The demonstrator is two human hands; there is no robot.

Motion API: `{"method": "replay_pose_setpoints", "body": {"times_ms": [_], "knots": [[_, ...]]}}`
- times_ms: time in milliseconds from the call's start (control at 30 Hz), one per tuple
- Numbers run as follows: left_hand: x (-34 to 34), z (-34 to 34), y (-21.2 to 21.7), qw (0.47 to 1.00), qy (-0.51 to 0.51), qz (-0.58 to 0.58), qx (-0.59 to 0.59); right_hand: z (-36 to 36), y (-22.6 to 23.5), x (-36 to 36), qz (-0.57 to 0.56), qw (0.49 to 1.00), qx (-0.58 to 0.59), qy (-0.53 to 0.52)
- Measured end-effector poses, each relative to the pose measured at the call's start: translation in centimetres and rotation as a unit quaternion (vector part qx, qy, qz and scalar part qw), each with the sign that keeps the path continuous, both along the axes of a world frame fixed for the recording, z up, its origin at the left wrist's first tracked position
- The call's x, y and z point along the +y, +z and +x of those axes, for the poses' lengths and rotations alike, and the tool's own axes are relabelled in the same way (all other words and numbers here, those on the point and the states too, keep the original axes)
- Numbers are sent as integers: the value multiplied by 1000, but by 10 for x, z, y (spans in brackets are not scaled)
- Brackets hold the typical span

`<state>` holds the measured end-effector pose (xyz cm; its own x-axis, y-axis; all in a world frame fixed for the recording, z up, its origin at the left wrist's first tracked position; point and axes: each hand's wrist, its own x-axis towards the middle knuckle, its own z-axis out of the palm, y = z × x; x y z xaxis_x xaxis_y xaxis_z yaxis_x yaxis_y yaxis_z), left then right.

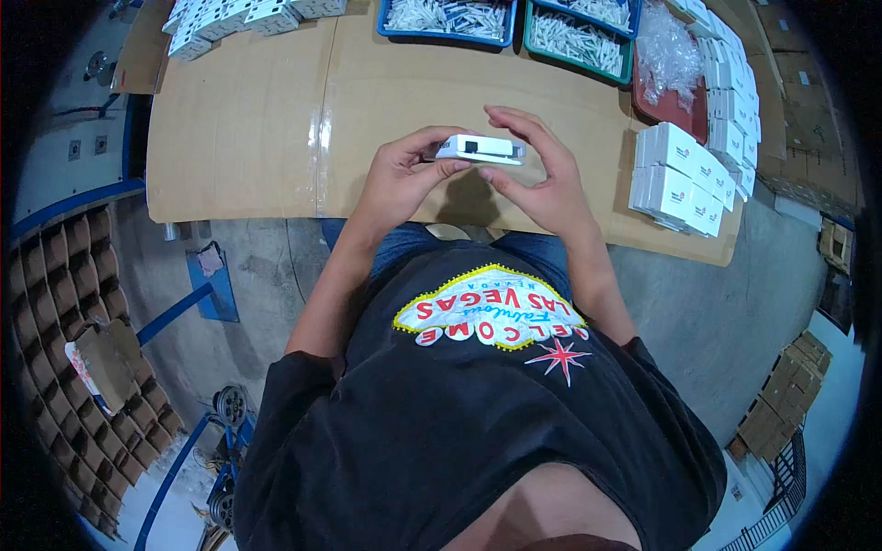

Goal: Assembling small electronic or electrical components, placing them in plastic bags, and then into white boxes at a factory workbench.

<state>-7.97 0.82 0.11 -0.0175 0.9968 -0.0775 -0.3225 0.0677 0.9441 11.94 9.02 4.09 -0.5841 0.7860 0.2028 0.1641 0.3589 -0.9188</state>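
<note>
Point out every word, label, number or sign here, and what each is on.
I won't copy wording, only say where it stands.
Black shirt: large red and blue lettering, upside down.
White boxes at right: red marks, dark print too small to read.
White case in the left hand: dark print, too small.
Boxes at upper left: dark marks, unclear.

A brown cardboard divider grid (pixel 53 292) fills the left; grey spoked wheels (pixel 231 405) show near left beside a blue metal bar (pixel 172 482); brown cartons (pixel 785 395) are stacked right.

Cardboard-covered table (pixel 239 129) above gray floor (pixel 666 303)
</note>
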Motion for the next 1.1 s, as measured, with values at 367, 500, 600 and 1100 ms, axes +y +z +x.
{"method": "replay_pose_setpoints", "body": {"times_ms": [367,500,600,1100], "knots": [[-3,9,0,991,39,-3,130,-8,-12,-5,97,995,-10,14],[-2,10,1,985,41,-8,167,-8,-16,-6,95,995,-27,0],[-4,11,2,979,45,9,199,-6,-18,-7,98,995,-33,-7],[-3,13,13,998,59,29,20,11,-30,2,-176,981,75,23]]}}
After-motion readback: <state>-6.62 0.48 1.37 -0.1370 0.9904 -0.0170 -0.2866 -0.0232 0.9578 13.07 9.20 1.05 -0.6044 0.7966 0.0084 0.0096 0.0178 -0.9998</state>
